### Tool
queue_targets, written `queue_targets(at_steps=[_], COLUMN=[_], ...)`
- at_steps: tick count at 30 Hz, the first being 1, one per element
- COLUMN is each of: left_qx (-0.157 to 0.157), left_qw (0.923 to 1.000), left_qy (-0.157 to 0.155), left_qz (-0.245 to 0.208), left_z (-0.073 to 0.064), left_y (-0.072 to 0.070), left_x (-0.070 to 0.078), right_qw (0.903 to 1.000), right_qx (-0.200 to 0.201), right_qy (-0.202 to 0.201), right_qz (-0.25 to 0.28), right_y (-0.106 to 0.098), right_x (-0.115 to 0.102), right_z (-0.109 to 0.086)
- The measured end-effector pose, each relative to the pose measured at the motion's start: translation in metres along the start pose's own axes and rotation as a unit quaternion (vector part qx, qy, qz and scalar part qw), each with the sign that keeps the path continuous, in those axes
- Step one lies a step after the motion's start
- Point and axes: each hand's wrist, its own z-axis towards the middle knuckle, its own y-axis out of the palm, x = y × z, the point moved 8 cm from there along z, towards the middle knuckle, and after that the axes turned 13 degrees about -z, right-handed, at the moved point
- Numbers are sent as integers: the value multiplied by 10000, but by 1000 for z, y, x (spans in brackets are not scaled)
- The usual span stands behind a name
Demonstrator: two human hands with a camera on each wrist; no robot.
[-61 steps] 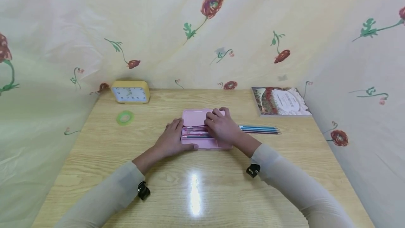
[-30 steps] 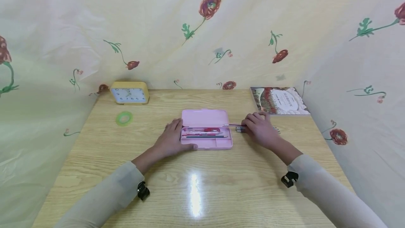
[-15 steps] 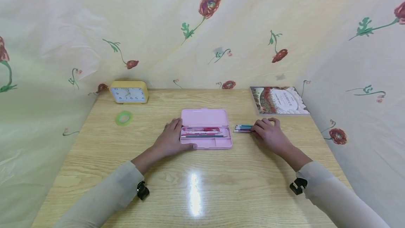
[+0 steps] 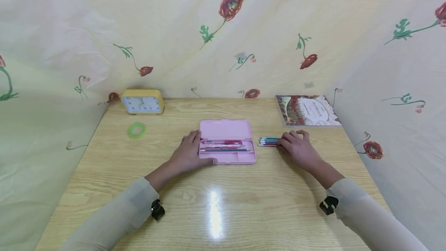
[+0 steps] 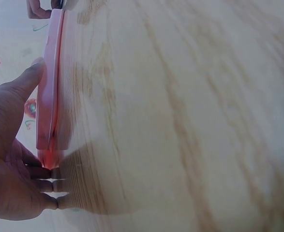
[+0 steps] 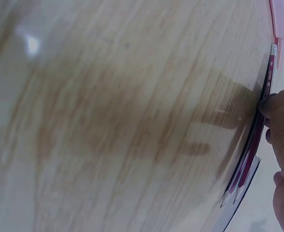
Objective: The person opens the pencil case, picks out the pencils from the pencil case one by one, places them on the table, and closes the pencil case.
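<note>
An open pink pencil case (image 4: 225,130) lies on the table with its lid tipped back. Inside are a red pen (image 4: 232,142), other pens and a dark pencil (image 4: 226,150). My left hand (image 4: 188,152) holds the left end of the case, its thumb along the front edge in the left wrist view. To the right of the case, my right hand (image 4: 297,148) pinches a small bunch of pencils (image 4: 268,141) lying on the table, hiding their far ends in the head view. The right wrist view shows its thumb on a maroon pencil (image 6: 267,79).
A yellow alarm clock (image 4: 143,102) stands at the back left, with a green roll of tape (image 4: 136,130) in front of it. A book (image 4: 308,110) lies at the back right, behind my right hand. Flowered cloth (image 4: 181,49) hangs around the table.
My right hand has moved from above the case to the right, carrying a pencil out to the bunch on the table. In the last half second almost nothing moves. My left hand stays put.
</note>
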Motion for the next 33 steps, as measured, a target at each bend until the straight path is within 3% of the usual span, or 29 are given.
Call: queue_targets(at_steps=[25,33], left_qx=[-18,-6], left_qw=[10000,10000], left_qy=[79,70], left_qz=[40,31], left_z=[2,2], left_y=[0,0], left_x=[-2,-1], right_qw=[9995,9998], right_qx=[-266,-109], right_qy=[43,6], right_qz=[153,178], right_y=[3,1], right_x=[2,-1], right_z=[1,4])
